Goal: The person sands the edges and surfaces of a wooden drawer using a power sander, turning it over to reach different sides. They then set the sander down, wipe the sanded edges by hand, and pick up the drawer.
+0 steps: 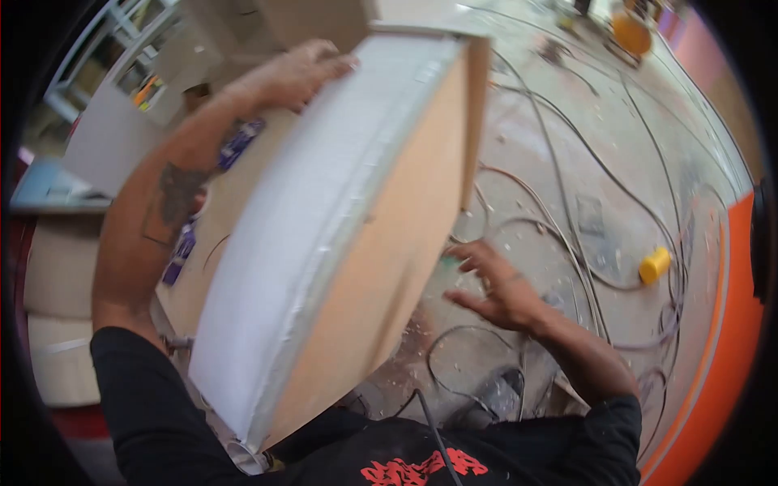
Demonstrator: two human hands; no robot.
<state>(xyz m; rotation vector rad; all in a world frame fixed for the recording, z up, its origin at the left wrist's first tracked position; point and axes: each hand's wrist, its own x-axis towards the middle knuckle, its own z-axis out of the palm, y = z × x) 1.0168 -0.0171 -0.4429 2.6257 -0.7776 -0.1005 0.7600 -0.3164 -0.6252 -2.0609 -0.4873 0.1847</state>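
Note:
A white-faced wooden box-like piece (pixel 300 219) stands tilted in front of my body, its bare plywood side (pixel 381 251) turned right. Along the edge between the two faces runs a rough greyish seam. My left hand (pixel 312 73) is at the far left edge of the white face, fingers bent over it. Beside the lower part of the plywood side, my right hand (pixel 494 287) hangs apart from it, slightly blurred, with fingers spread and nothing in them.
Cables and hoses (pixel 559 162) snake over the dusty, littered floor (pixel 519 138). A yellow cylinder (pixel 654 265) lies at right, near an orange panel (pixel 725 324). Purple packets (pixel 241 144) rest on a board under my left arm. A yellow-orange round object (pixel 632 32) is at the back.

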